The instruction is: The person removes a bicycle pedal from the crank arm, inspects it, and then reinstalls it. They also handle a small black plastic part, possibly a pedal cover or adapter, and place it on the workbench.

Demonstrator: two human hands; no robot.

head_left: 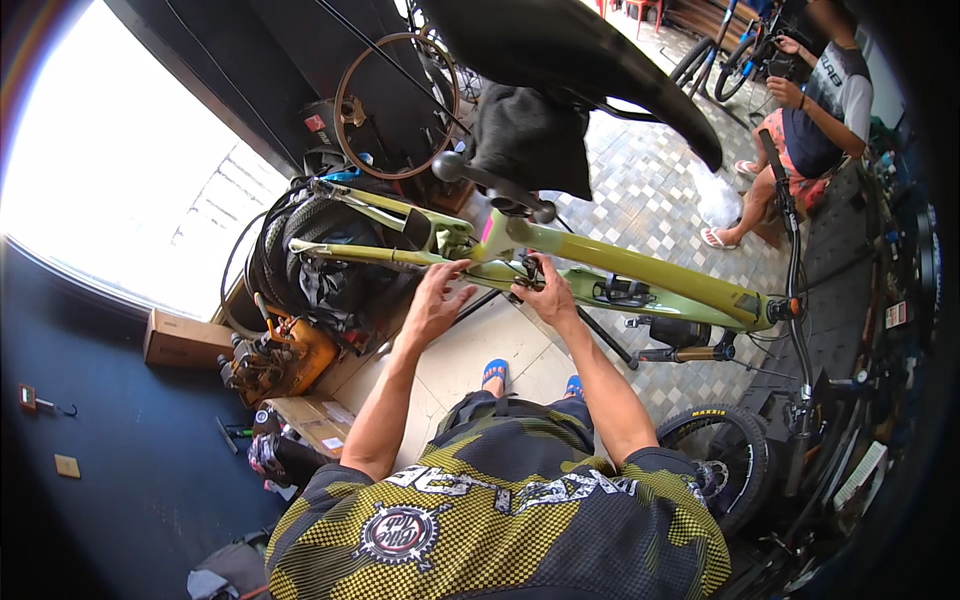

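At left, a green bicycle frame (640, 267) begins with rear stays (365, 254) that hold no wheel. At its middle, the person's left grip (432, 305) is loose, fingers spread. Beside it, the right grip (548, 298) has its fingers at a small dark part (528, 268); whether they pinch it, one cannot tell. Work there looks unfinished. Further right, fork (690, 354) and handlebar (790, 215) seem already fitted; a wheel (711, 478) stands apart, still off.

A dark part (526, 268) at the right hand (553, 300) is too small to identify; beyond that hand, the top edge crops a black saddle (590, 60).
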